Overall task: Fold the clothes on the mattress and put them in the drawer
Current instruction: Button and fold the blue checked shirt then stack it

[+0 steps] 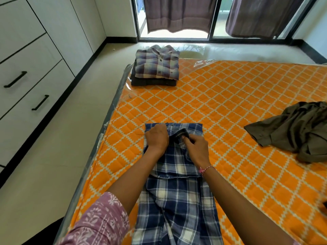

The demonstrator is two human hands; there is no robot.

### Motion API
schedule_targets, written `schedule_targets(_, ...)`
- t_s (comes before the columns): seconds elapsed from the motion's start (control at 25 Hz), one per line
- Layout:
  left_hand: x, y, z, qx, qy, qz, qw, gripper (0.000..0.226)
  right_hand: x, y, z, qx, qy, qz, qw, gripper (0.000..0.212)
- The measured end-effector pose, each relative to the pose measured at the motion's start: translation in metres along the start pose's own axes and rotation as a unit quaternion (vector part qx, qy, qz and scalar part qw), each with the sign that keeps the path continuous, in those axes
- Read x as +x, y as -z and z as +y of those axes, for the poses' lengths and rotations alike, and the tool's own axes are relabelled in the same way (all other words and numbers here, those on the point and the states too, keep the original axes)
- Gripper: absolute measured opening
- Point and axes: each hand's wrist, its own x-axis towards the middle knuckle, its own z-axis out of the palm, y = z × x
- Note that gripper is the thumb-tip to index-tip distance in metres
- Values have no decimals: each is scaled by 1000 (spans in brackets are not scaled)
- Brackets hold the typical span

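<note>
Both hands work the soft, light shirt [174, 174] at twelve o'clock: left hand [156, 138] presses flat, right hand [196, 147] probably pinches the collar [182, 133].

A sliding glass door [214, 18] with a dark frame is standing along the far wall, and it serves as the landmark here. Two brownish-purple curtains are hanging in front of it: the left curtain [178, 14] is covering its left pane, the right curtain [261, 16] its right pane, and daylight is showing beneath both hems. A glossy cream tiled floor [58, 156] is running from the door's threshold toward the camera, reflecting the light near the door. A black skirting strip [122, 39] is lining the wall to the left of the door.
</note>
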Motion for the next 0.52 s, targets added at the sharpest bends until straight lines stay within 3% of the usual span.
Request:
schedule_targets(0.12, 1, 12, -3, -13, 59, -90, 994, 27, -1, 2, -3, -2, 2, 7, 1000, 45)
schedule_targets(0.2, -4, 20, -4, 15, 60, -103, 993, 37, -1, 3, -3, -9, 7, 16, 1000, 46)
schedule_targets(0.32, -28, 35, -3, 74, 9, -16, 997, 25, -6, 12, -5, -7, 44, 26, 999, 42)
schedule_targets(0.48, -65, 51, 3, 59, -69, 86, 992, 7, -9, 31, -11, 18, 64, 45, 997, 47)
schedule_targets(0.52, -67, 51, 4, 57, -96, 112, 987, 15, -8, 35, -11, 15, 67, 48, 996, 49)
